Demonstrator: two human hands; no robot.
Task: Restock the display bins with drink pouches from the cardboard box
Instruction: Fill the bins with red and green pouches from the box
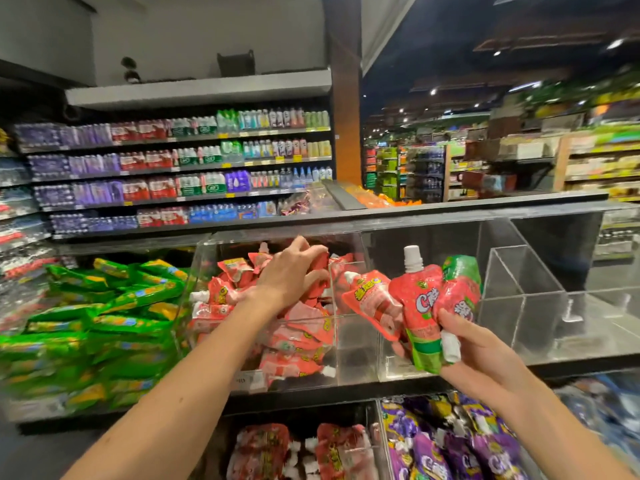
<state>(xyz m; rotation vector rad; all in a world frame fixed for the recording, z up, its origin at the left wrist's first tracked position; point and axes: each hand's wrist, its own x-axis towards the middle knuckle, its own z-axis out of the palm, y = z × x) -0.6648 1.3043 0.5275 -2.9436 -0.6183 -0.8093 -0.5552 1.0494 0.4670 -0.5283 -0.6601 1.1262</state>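
In right hand (485,355), red drink pouches (420,303)

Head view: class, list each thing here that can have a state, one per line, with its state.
left hand: inside the red-pouch bin, fingers curled over a red pouch
right hand: gripping a bunch of pouches, one cap up, one cap down
red-pouch bin: partly filled, pouches jumbled
green pouches: heaped high
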